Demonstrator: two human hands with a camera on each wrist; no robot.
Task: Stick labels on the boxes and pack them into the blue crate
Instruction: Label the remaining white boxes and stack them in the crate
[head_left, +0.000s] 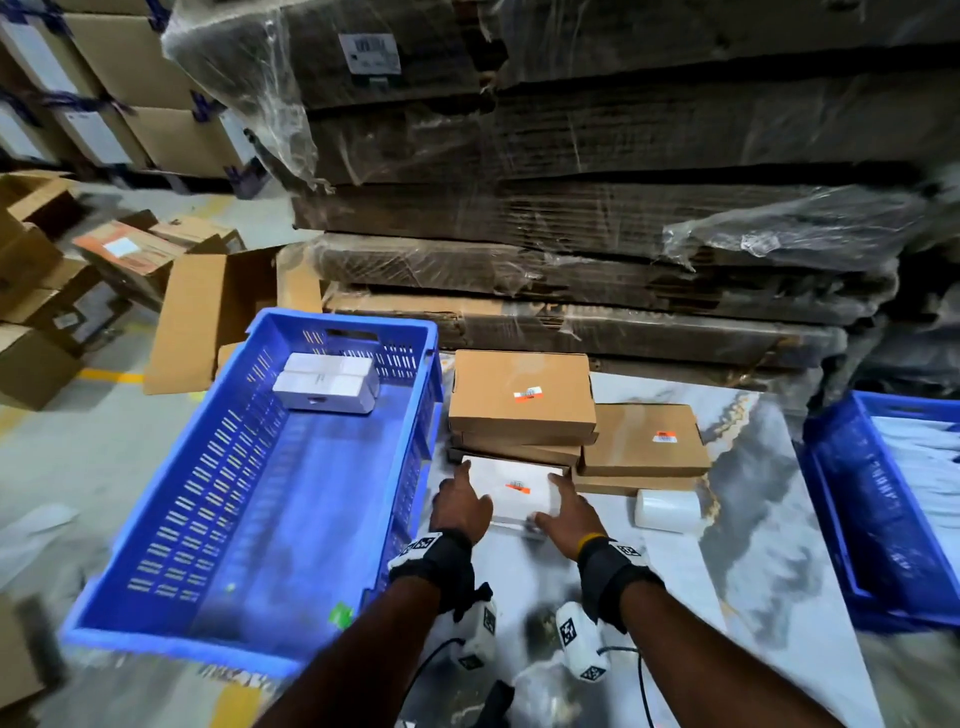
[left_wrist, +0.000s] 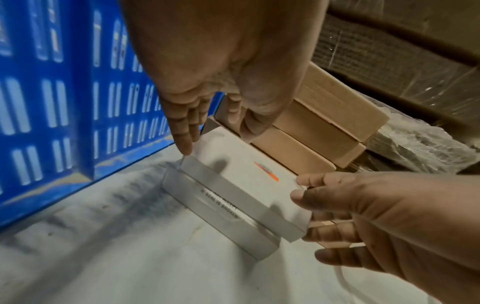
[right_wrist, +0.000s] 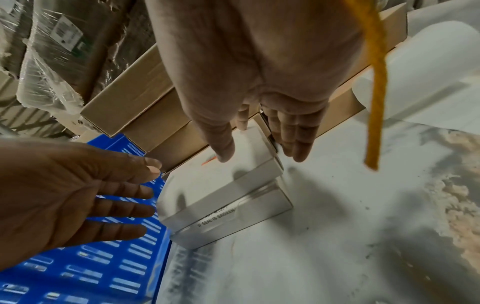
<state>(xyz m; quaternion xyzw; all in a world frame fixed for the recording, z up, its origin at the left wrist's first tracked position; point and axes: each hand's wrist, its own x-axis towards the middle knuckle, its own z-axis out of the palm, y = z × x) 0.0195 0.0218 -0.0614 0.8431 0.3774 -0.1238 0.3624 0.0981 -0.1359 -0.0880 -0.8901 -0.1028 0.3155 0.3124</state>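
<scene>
White cardboard, a labelled box (head_left: 511, 488) lies on the desk (head_left: 675, 571) beside the blue crate (head_left: 171, 618), atop another white box. The left hand (head_left: 460, 506) and right hand (head_left: 569, 514) bracket its ends with straight fingers, likely to lift it across. The crate holds two white boxes (head_left: 327, 387) at its far end.

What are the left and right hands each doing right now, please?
Left hand: open, straight fingers against the left side of the white box.
Right hand: open, fingers along the box's right side, thumb on top.
</scene>
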